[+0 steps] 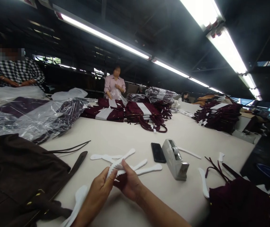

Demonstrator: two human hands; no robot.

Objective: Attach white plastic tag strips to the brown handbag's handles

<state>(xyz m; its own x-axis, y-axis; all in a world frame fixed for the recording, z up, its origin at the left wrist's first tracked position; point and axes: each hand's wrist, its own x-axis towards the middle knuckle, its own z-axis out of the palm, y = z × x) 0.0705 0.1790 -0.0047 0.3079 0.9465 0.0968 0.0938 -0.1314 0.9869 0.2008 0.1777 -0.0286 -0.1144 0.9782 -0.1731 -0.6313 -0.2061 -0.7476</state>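
Over the pale table, my left hand and my right hand are close together, fingers closed on a white strip with a rounded end and notched edge. My right thumb presses on it. Part of the strip is hidden by my fingers. Similar white strips lie fanned out just beyond my hands, and one more points left. Below my left forearm is another white piece. A dark brown garment or bag with gold-coloured metal fittings lies to my left.
A black phone lies beside a grey tape dispenser. Dark maroon goods lie at right; maroon stacks stand farther back. Clear plastic bags cover goods at left. Two people work across the table.
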